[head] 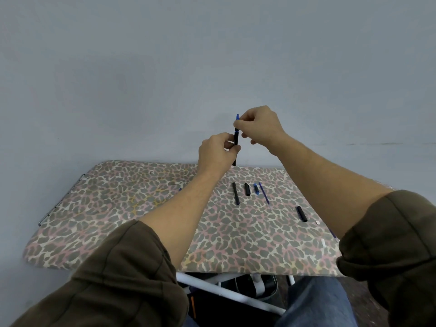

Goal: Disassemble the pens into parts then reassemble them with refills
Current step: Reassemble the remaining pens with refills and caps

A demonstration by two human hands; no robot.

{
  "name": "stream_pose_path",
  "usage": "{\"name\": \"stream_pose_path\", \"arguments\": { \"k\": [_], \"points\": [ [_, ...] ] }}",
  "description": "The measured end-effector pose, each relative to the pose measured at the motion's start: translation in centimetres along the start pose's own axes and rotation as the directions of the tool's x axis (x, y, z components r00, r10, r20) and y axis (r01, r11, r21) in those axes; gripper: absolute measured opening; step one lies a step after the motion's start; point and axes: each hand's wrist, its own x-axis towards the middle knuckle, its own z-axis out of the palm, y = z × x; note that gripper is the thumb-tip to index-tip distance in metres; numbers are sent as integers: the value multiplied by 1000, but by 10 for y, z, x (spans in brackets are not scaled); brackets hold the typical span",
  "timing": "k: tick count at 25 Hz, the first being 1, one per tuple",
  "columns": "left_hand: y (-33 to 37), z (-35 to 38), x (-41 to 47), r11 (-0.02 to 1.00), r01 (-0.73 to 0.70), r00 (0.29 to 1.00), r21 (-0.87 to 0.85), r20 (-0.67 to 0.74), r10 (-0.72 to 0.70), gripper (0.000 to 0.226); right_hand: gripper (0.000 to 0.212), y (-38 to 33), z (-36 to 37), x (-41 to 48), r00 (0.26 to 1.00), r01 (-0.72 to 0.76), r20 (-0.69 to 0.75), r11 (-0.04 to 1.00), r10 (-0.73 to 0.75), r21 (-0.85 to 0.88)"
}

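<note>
Pen held upright above the far edge of the surface. Left hand grips its black lower body; right hand pinches its blue top. Lying right of centre: long black tube, short black piece, blue tip piece, refill.

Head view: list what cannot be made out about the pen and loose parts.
In the head view:
- The pen: the joint between barrel and blue tip is covered by the right hand's fingers; the left hand hides the lower barrel.
- The blue piece at the far right: mostly behind the right forearm.
- The white bits: too small to identify.
</note>
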Motion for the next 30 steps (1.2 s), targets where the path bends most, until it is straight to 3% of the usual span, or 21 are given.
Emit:
{"name": "stream_pose_path", "arguments": {
  "k": [3,5,8,11,16,20,25,28,30],
  "points": [
    [-2,0,-1,1000,-1,1000,-3,-2,1,24,25,0,1,0,1000,-7,-21,1000,7,3],
    [-2,1,-1,1000,0,1000,-3,-2,0,25,19,-1,1,-1,1000,-11,12,996,10,84],
    [-2,0,0,1000,2,1000,6,-6,-2,25,10,-2,2,1,1000,5,18,999,-5,43],
    [-4,0,0,1000,2,1000,-6,-16,-2,23,22,-3,1,0,1000,-12,-4,999,12,52],
    [-5,-1,2,1000,2,1000,-8,-10,-3,23,9,-1,2,0,999,-23,38,996,19,92],
    [-7,1,1,1000,5,1000,-14,-16,-5,23,22,-1,1,-2,1000,-23,16,994,21,107],
    [-5,1,3,1000,4,1000,-11,-9,-4,22,9,0,2,0,998,-20,54,996,15,91],
    [-4,1,3,1000,4,1000,-14,-10,-4,21,21,0,0,0,999,-30,16,995,29,98],
    [-3,1,3,1000,5,1000,-21,-8,-5,22,18,0,-3,0,998,-39,49,989,32,146]
  ]
}}
